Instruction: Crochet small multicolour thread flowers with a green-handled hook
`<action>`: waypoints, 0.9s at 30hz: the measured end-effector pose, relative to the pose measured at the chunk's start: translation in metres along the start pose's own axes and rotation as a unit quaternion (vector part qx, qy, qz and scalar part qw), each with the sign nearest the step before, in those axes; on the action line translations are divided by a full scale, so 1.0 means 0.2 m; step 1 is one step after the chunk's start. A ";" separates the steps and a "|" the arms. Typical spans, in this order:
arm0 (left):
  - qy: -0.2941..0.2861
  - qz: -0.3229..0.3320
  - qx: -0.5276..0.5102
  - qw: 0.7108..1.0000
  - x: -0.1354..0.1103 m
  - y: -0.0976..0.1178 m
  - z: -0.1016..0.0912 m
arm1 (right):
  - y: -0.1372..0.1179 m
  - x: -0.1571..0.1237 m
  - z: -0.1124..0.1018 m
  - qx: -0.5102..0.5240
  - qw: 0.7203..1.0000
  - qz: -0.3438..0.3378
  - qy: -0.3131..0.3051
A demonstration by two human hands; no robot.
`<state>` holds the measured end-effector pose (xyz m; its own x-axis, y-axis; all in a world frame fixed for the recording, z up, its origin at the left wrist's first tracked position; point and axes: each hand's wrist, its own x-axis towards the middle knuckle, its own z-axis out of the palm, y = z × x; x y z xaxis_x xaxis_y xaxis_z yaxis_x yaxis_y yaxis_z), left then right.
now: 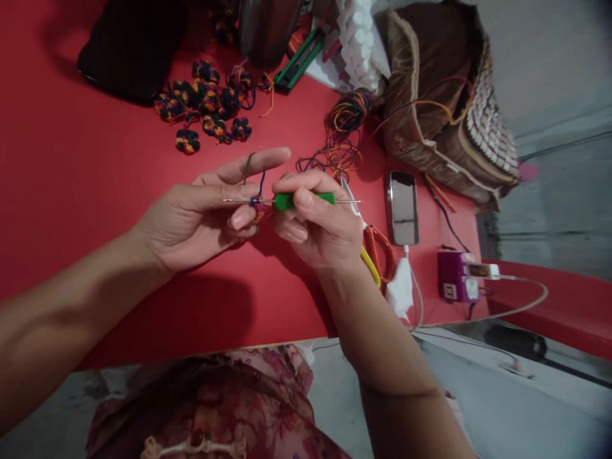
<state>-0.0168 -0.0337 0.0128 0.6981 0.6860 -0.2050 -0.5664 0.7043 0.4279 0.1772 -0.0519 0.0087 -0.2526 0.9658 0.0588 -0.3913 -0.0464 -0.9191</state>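
Observation:
My right hand (318, 220) grips the green handle of a crochet hook (285, 202), whose thin metal shaft points left and whose other metal end sticks out to the right. Between the thumb and fingers of my left hand (201, 210) is a small crochet piece (259, 205) in dark blue, purple and orange. The hook's shaft passes through or along its loops; I cannot tell which. Dark yarn (262, 183) runs up from the piece toward the raised left index finger. Part of the piece is hidden by the left fingers.
Finished crochet flowers (210, 99) lie beyond my left hand, near a black object (134, 51). Tangled multicoloured yarn (351, 115) sits ahead. Scissors (380, 252), a charging phone (402, 207), a purple adapter (452, 274) and a brown bag (415, 121) are at right. A green cutter (300, 62) lies behind.

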 end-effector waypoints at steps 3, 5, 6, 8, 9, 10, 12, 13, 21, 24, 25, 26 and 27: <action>0.010 -0.011 0.018 1.000 0.01 -0.02 -0.01 | 0.03 -0.01 -0.01 0.003 0.998 -0.050 -0.049; 0.024 -0.004 0.020 1.000 0.02 -0.03 -0.01 | 0.04 -0.03 -0.02 -0.009 0.994 -0.077 -0.075; 0.028 0.000 0.020 0.999 0.02 -0.03 -0.01 | 0.05 -0.04 -0.03 -0.016 0.992 -0.089 -0.083; 0.032 0.006 0.021 0.999 0.01 -0.02 0.00 | 0.05 -0.05 -0.02 -0.029 0.993 -0.103 -0.057; 0.031 0.009 0.020 0.999 0.01 -0.02 0.00 | 0.04 -0.05 -0.01 -0.034 0.994 -0.101 -0.026; 0.030 0.013 0.021 0.999 0.01 -0.02 0.01 | 0.04 -0.05 0.00 -0.041 0.995 -0.094 0.011; 0.036 0.019 0.023 0.999 0.01 -0.02 0.02 | 0.03 -0.05 0.03 -0.060 0.993 -0.070 0.071; 0.040 0.020 0.024 0.999 0.01 -0.02 0.02 | 0.02 -0.05 0.04 -0.069 0.992 -0.059 0.086; 0.072 0.089 0.091 0.989 0.00 -0.02 0.05 | 0.01 -0.07 0.07 -0.081 0.983 -0.074 0.149; 0.085 0.119 0.118 0.982 0.00 -0.03 0.06 | 0.02 -0.10 0.08 -0.135 0.971 -0.109 0.167; 0.088 0.131 0.125 0.980 0.00 -0.03 0.06 | 0.02 -0.11 0.08 -0.157 0.964 -0.124 0.174; 0.090 0.140 0.135 0.977 0.00 -0.04 0.06 | 0.02 -0.12 0.08 -0.182 0.957 -0.136 0.181; 0.091 0.148 0.142 0.975 0.00 -0.05 0.06 | 0.03 -0.12 0.08 -0.216 0.948 -0.139 0.186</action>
<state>-0.0064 -0.0428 0.0187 0.4188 0.8904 -0.1781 -0.5691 0.4103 0.7126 0.1667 -0.0802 0.0086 0.1685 0.9525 0.2538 0.0231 0.2536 -0.9670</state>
